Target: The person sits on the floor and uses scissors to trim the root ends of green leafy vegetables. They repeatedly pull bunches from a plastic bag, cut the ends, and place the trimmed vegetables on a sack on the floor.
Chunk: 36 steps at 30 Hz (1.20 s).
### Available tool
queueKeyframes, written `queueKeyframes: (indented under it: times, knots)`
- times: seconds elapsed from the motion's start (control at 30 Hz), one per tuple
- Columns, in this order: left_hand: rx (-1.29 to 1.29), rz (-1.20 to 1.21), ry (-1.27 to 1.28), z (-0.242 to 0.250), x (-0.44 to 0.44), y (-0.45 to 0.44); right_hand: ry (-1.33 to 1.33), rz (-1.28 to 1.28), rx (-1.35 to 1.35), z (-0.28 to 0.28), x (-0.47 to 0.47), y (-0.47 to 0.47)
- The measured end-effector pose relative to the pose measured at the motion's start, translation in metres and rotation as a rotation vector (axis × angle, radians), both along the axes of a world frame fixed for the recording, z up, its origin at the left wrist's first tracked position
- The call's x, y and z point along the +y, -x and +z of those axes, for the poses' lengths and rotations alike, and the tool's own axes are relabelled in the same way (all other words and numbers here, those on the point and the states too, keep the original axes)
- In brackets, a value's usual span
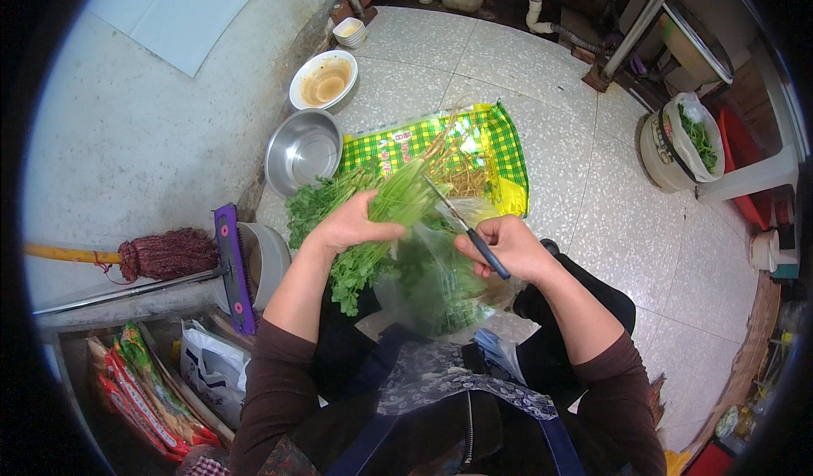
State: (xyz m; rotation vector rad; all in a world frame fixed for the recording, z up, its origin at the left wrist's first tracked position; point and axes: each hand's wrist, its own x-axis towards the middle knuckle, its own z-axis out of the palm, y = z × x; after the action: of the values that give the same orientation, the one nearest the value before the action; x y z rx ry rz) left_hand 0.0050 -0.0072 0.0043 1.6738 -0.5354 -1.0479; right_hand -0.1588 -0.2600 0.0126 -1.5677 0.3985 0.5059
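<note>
My left hand (359, 223) grips a bunch of leafy green stalks (406, 190), likely celery or coriander, roots pointing away from me. In my right hand (505, 247) is a dark-handled metal tool (467, 227), a knife or scissors, its tip touching the stalks near the root end. Beyond lies a green-and-yellow checked plastic sheet (371, 149) with cut roots (467, 180) on it. More leafy greens (308, 212) lie left of the bunch, beside a steel basin (305, 149). A clear plastic bag (438, 285) with greens inside sits between my knees.
A stained white bowl (325, 81) and stacked small dishes (349, 31) stand along the wall at the back left. A purple-headed mop (234, 269) and a bucket (270, 257) are at left. On the right stands a lined bucket (673, 145) holding greens, near a white stool (756, 174).
</note>
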Motion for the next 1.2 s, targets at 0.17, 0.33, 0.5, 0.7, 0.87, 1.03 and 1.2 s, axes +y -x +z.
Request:
queueKeyframes:
  times: [0.17, 0.33, 0.5, 0.7, 0.87, 1.03, 1.2]
  knots:
    - [0.002, 0.005, -0.015, -0.003, 0.0006, -0.0002, 0.045, 0.005, -0.013, -0.0002, 0.0007, 0.0]
    - [0.02, 0.005, -0.016, -0.0038, 0.0011, -0.0006, 0.13, 0.012, -0.053, -0.0001, 0.001, -0.0003]
    - [0.04, 0.012, -0.004, -0.0004, 0.0012, -0.0014, 0.158, 0.008, -0.075, -0.0003, 0.0024, -0.0005]
    - [0.06, 0.035, 0.009, -0.0012, 0.0028, -0.003, 0.017, -0.11, -0.046, -0.0031, 0.0014, -0.0008]
    - [0.06, 0.057, -0.02, -0.0011, 0.0048, -0.0037, 0.017, -0.095, -0.05, -0.0028, -0.0002, 0.0019]
    - [-0.012, 0.04, -0.042, 0.0022, 0.0035, -0.0013, 0.066, -0.038, -0.104, -0.0051, 0.0011, 0.002]
    - [-0.073, -0.062, -0.132, 0.0049, 0.0002, -0.0015, 0.054, -0.064, -0.095, -0.0066, 0.0025, 0.0024]
